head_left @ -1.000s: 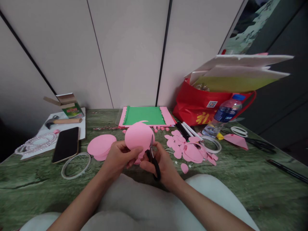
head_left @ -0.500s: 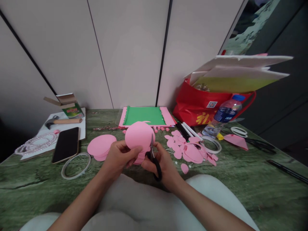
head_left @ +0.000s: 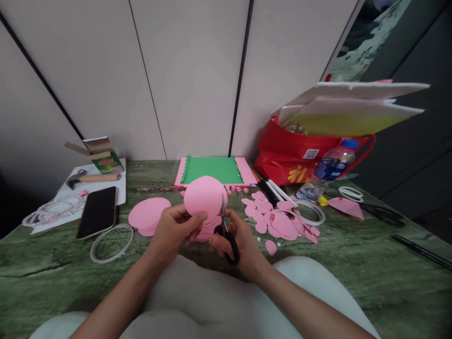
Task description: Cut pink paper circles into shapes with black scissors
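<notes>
Your left hand (head_left: 174, 230) with its grip pinching a pink paper disc (head_left: 204, 194) above the desk (head_left: 52, 282), your right hand (head_left: 243, 240) gripping black-handled scissors (head_left: 223, 221), blades at the disc's right edge.

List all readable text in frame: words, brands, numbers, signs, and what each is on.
"礼" (probable reading, stylised): yellow character on the red bag.
QR code on the same bag: a printed sign, too small to resolve.
White marks on the blue label of the bottle: too blurred to read.
Reddish lettering on the green box: too blurred to read.
No other text legible.
</notes>
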{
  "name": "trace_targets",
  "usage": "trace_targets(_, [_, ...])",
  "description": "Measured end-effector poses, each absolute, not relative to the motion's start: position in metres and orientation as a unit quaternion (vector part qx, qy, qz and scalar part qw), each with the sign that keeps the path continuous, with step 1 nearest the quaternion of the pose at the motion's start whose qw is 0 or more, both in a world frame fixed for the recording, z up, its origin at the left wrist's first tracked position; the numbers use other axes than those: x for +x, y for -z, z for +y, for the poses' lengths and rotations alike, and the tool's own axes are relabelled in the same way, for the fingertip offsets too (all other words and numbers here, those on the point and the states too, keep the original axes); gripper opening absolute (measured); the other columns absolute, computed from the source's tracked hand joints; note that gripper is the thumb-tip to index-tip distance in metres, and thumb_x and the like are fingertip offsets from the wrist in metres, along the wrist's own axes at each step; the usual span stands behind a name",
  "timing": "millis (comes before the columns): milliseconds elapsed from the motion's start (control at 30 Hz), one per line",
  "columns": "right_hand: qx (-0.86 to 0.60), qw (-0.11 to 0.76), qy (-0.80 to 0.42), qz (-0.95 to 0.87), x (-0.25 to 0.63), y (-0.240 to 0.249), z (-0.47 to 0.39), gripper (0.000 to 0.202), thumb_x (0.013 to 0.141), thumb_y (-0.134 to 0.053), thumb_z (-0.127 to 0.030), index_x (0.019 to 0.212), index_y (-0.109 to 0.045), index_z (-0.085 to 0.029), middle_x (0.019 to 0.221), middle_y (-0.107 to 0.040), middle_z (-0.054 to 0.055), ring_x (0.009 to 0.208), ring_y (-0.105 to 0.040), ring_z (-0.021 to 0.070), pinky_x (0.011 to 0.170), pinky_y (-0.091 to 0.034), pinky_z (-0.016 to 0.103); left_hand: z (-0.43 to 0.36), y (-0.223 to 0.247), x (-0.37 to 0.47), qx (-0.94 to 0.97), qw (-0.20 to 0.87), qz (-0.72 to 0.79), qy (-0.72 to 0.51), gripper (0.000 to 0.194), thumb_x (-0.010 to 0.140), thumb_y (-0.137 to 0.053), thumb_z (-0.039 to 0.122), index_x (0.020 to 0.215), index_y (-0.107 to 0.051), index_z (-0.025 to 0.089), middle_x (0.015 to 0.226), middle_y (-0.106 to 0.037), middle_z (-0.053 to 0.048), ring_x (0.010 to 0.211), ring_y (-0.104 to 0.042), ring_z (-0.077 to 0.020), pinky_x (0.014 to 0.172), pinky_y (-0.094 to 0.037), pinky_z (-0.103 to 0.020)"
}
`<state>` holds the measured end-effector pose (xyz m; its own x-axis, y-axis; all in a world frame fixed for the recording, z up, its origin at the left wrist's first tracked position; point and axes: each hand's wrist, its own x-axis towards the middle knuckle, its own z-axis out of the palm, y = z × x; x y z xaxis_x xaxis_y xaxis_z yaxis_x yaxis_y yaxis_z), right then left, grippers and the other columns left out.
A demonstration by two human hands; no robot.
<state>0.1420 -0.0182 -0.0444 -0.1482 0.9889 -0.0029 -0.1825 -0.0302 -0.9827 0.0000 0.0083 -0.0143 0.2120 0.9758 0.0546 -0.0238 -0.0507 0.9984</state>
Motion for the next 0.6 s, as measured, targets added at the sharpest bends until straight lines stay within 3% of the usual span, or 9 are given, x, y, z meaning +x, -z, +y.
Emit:
trace_targets(167, [-0.405, 0.503, -0.589, -0.486, 0.1391, 0.0439, -0.0202, 0.052, 0.055, -0.072, -0.034, 0.094, -0.041, -0.019, 0.047, -0.054, -0.009, 0.036, -0.041, 0.0074, 0.036, -0.031, 0.018, 0.0077, 0.0135, 0.0029, 0.532, 0.579, 0.414, -0.458, 0.023, 0.072, -0.063, 0.033, 0.060, -0.055, 0.015, 0.046, -0.052, 0.005, 0.030, -0.040, -0.0043, 0.027, -0.025, -0.016])
trace_targets(333, [-0.408, 0.496, -0.595, -0.483, 0.1379, 0.0425, -0.0221, 0.047, 0.056, -0.070, -0.027, 0.093, -0.041, -0.019, 0.047, -0.054, -0.009, 0.037, -0.041, 0.0073, 0.036, -0.029, 0.017, 0.0075, 0.0154, 0.0004, 0.556, 0.541, 0.441, -0.451, 0.028, 0.070, -0.066, 0.031, 0.051, -0.053, 0.014, 0.037, -0.044, 0.006, 0.030, -0.034, -0.0022, 0.031, -0.023, -0.015])
trace_targets(600, [-0.347, 0.534, -0.622, -0.455, 0.1401, 0.0412, -0.0187, 0.058, 0.052, -0.075, -0.022, 0.096, -0.039, -0.021, 0.055, -0.051, -0.009, 0.047, -0.042, 0.0073, 0.046, -0.032, 0.019, 0.0100, 0.0179, -0.0017, 0.565, 0.531, 0.459, -0.434, 0.028, 0.064, -0.070, 0.032, 0.051, -0.054, 0.013, 0.036, -0.040, 0.007, 0.032, -0.028, -0.0019, 0.032, -0.018, -0.016])
